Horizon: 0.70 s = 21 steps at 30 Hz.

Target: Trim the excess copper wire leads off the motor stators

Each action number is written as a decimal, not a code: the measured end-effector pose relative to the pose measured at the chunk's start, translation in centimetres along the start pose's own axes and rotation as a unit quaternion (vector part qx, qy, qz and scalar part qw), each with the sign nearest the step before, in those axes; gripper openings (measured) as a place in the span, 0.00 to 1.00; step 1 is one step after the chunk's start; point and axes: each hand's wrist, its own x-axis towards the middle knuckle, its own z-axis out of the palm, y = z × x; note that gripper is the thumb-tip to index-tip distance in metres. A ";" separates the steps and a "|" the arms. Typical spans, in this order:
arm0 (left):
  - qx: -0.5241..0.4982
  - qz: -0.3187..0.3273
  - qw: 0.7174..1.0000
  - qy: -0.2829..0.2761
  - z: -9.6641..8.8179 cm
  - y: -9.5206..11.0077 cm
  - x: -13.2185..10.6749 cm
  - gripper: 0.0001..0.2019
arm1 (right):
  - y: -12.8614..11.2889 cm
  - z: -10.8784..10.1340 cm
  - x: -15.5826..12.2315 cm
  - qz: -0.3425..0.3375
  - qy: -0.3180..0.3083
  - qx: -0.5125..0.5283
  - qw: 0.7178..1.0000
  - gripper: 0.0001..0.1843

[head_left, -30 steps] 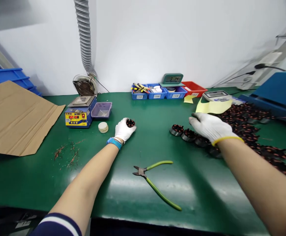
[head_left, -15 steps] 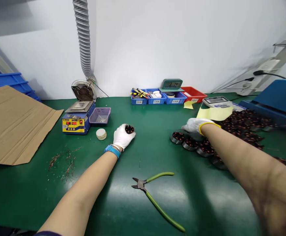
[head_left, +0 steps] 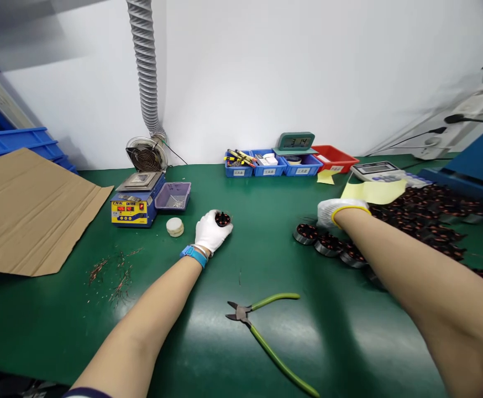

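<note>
In the middle of the green bench my left hand [head_left: 211, 233], in a white glove, is closed around a small wound motor stator [head_left: 222, 219] with a black top and copper coils. My right hand [head_left: 336, 213], gloved with a yellow cuff, is at the far side of a row of similar stators [head_left: 327, 245]. Its fingers point down behind the row and are hidden, so I cannot see whether they grip one. Diagonal cutters [head_left: 241, 314] with green handles lie spread open nearer to me.
A blue soldering pot [head_left: 131, 207] stands left under an extractor hose [head_left: 144, 66], beside a purple tray [head_left: 173, 197] and a round white pad [head_left: 175, 226]. Wire clippings [head_left: 119, 276] lie near cardboard [head_left: 30, 215]. Many stators [head_left: 424, 221] crowd the right, near yellow paper [head_left: 374, 192].
My right hand has drawn back slightly to the right, its fingers now lowered behind the row instead of reaching left. My left hand still holds its stator. The whole view has shifted a little.
</note>
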 end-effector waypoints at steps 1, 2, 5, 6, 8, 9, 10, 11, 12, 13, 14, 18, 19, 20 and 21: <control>0.001 0.000 1.000 0.000 0.0 0.0 0.0 0.23 | -0.1 0.2 -0.2 0.003 -0.037 -0.014 0.999 0.19; 0.002 0.000 1.000 0.000 0.0 0.0 0.0 0.23 | -0.3 0.4 -0.5 0.000 -0.073 -0.026 0.997 0.18; 0.004 0.000 1.000 0.000 -0.1 0.0 0.0 0.23 | -1.4 0.9 -0.8 -0.044 -0.155 -0.033 0.986 0.18; 0.004 0.001 1.000 0.000 0.0 0.0 0.0 0.23 | -1.9 0.8 -0.7 -0.062 -0.172 -0.029 0.983 0.19; 0.003 0.004 1.000 -0.001 0.0 -0.1 0.0 0.24 | -2.7 0.3 -0.3 -0.084 -0.190 -0.026 0.978 0.20; 0.003 0.005 1.000 -0.002 0.0 -0.1 0.0 0.24 | -3.0 -0.1 -0.2 -0.087 -0.191 -0.030 0.977 0.20; 0.003 0.006 1.000 -0.003 0.1 -0.2 0.0 0.23 | -3.4 -0.4 -0.1 -0.087 -0.188 -0.037 0.978 0.20; 0.003 0.006 1.000 -0.003 0.1 -0.2 0.0 0.24 | -3.7 -0.8 -0.3 -0.086 -0.184 -0.046 0.978 0.21; 0.004 0.006 1.000 -0.003 0.1 -0.2 0.0 0.24 | -4.0 -1.0 -0.7 -0.089 -0.180 -0.053 0.978 0.23; 0.005 0.005 1.000 -0.003 0.2 -0.2 0.0 0.24 | -4.3 -1.0 -1.3 -0.095 -0.177 -0.060 0.978 0.27; 0.006 0.003 1.000 -0.004 0.2 -0.2 -0.1 0.24 | -4.6 -0.9 -2.2 -0.106 -0.175 -0.068 0.977 0.30; 0.009 0.004 1.000 -0.006 0.0 -0.1 -0.2 0.23 | -5.5 0.7 -7.1 -0.141 -0.149 -0.120 0.971 0.28; 0.009 0.006 1.000 -0.006 -0.1 0.0 -0.2 0.23 | -5.4 1.1 -8.3 -0.145 -0.144 -0.132 0.970 0.25; 0.008 0.007 1.000 -0.006 -0.2 0.0 -0.3 0.23 | -5.2 1.4 -9.4 -0.148 -0.144 -0.141 0.968 0.22; 0.008 0.008 1.000 -0.006 -0.2 0.1 -0.3 0.23 | -4.8 1.5 -10.3 -0.152 -0.148 -0.147 0.966 0.20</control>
